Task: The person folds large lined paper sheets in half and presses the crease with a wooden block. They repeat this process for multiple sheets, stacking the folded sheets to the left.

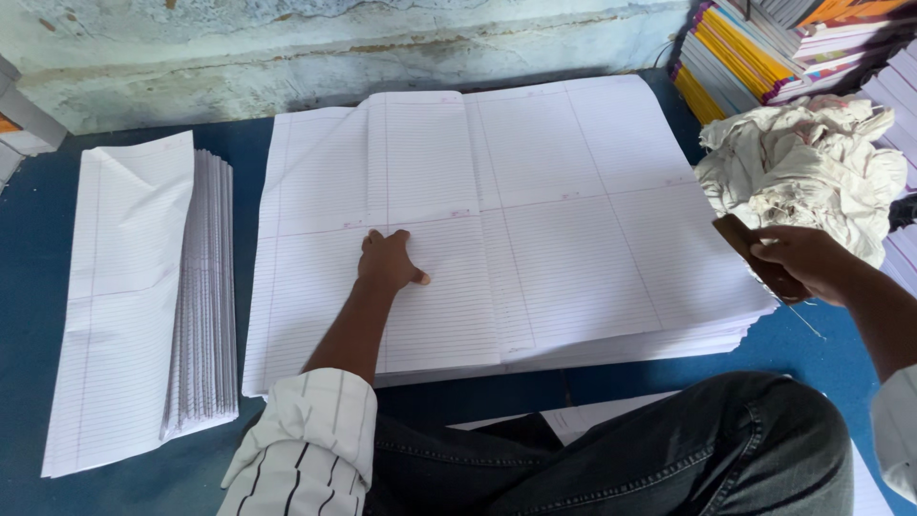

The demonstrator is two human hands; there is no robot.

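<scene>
Fingers (382,239) of the left hand (387,263) lie spread and flat on the big stack of ruled sheets (564,229), thumb out to the side, pressing just beside the upright fold of the top sheet. That stack sits mid-bench on the blue bench (29,268), with a folded pile (143,296) well apart on the left. The right hand (807,260) hangs over the stack's right edge, its fingers curled shut around a dark brown wooden piece (755,253) — near a crumpled white cloth (812,162). For a clean crease, I judge the left palm should hold firm while the edges are matched — pressure running evenly along the fold.
</scene>
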